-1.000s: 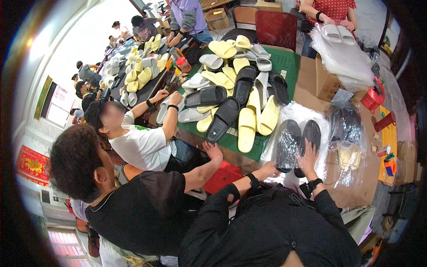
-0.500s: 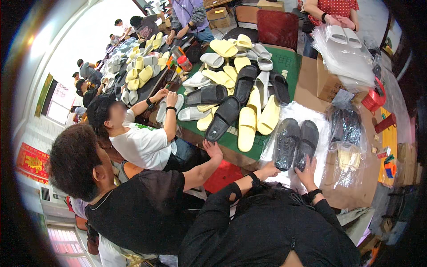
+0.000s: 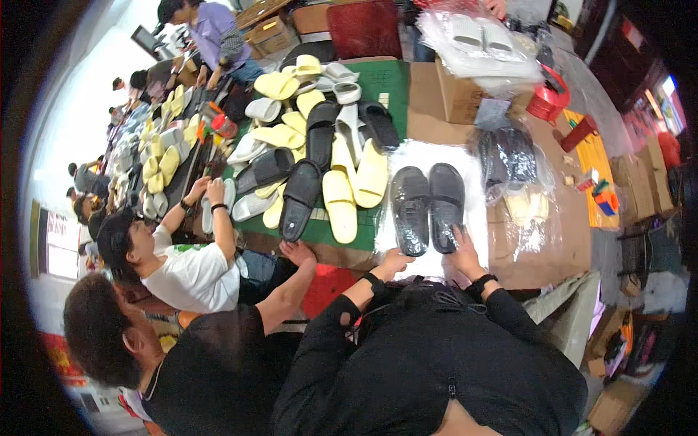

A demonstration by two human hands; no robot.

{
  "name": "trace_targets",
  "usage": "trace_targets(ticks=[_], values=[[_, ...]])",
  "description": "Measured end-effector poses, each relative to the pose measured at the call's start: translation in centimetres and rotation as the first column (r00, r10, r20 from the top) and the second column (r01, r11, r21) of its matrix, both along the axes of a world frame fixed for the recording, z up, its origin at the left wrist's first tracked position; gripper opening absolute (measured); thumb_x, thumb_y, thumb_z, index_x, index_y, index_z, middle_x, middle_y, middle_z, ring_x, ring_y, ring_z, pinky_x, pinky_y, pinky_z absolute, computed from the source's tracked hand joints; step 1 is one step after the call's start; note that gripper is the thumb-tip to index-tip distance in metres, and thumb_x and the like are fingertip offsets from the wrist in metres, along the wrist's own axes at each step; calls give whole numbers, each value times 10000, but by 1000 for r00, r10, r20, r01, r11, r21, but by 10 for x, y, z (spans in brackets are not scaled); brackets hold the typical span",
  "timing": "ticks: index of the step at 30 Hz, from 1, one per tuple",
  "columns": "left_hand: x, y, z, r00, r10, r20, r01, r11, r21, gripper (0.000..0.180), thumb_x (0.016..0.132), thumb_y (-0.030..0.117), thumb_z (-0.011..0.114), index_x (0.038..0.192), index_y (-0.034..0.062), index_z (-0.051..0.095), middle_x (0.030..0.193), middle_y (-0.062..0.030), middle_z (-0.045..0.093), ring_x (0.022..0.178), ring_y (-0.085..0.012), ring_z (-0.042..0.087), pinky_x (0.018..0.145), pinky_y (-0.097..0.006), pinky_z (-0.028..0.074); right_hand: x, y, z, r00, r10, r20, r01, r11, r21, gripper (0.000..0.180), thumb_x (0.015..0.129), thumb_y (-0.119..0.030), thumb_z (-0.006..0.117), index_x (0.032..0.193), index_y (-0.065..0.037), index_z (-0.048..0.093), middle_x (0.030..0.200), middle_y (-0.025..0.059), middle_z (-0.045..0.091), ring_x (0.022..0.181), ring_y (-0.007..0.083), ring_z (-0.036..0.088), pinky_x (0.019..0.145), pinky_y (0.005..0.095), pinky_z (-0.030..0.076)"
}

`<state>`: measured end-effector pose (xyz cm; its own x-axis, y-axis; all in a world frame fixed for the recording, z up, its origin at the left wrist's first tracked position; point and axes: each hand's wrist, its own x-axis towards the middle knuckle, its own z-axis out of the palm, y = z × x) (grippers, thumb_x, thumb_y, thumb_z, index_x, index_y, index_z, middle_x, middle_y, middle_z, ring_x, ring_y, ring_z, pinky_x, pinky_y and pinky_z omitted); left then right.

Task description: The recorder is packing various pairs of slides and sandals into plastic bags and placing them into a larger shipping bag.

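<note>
A pair of black slide slippers lies side by side, toes away from me, in what looks like a clear plastic bag on a shiny white stack (image 3: 471, 174). My left hand (image 3: 395, 264) is at the heel of the left slipper (image 3: 411, 207), its fingers closed on the edge of the bag. My right hand (image 3: 466, 256) grips the heel of the right slipper (image 3: 446, 196) from its outer side, thumb on top. The undersides of both slippers are hidden, and some fingertips are too small to make out.
Loose yellow, black, white and grey slippers (image 3: 342, 207) pile up on a green mat (image 3: 385, 80) to the left. Bagged black slippers (image 3: 507, 156) lie to the right. Beyond stands a cardboard box (image 3: 458, 102) under clear bags. A co-worker's hand (image 3: 298, 253) rests near the table edge.
My view has turned, so the scene sits further left. The black pair now lies straighter and closer together, and my right hand has shifted to the right slipper's outer side.
</note>
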<state>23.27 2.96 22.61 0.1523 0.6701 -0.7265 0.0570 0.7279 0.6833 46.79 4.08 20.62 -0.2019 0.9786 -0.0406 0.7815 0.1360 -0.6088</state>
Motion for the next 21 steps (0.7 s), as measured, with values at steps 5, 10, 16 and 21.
trace_targets(ticks=[5, 10, 16, 21], values=[[2, -1, -8, 995, -53, -90, 59, 997, 58, 190, 723, 116, 678, 796, 2, 544, 591, -10, 479, 473, -95, 410, 411, -257, 331, -1, -1, 3, 998, -19, 57, 17, 999, 32, 781, 665, -115, 662, 1328, -56, 254, 1285, 315, 309, 1166, 434, 356, 975, 411, 334], [13, 0, 7, 980, -114, -163, 152, 956, 250, 334, 792, 329, 630, 709, 16, 547, 556, -6, 461, 468, -96, 408, 427, -249, 341, -3, 8, 9, 985, -170, -41, 174, 970, 170, 557, 707, -119, 610, 1200, -12, 376, 1152, 236, 455, 1085, 387, 429, 909, 404, 377], [35, 14, 32, 993, -81, -89, 105, 943, 314, 360, 829, 372, 579, 717, 30, 557, 559, 8, 458, 461, -77, 379, 430, -225, 307, -11, 16, 45, 965, -256, -57, 260, 959, 109, 210, 720, -100, 600, 893, 1, 538, 820, 170, 573, 766, 348, 549, 683, 386, 458], [43, 37, 60, 953, 85, 292, -138, 976, 166, 351, 877, 369, 503, 793, 37, 579, 525, 9, 423, 481, -78, 397, 458, -235, 308, -8, 12, 117, 835, -175, -522, -179, 811, -557, 388, 865, -295, 521, 629, 1, 606, 567, 86, 597, 528, 187, 553, 552, 333, 466]])
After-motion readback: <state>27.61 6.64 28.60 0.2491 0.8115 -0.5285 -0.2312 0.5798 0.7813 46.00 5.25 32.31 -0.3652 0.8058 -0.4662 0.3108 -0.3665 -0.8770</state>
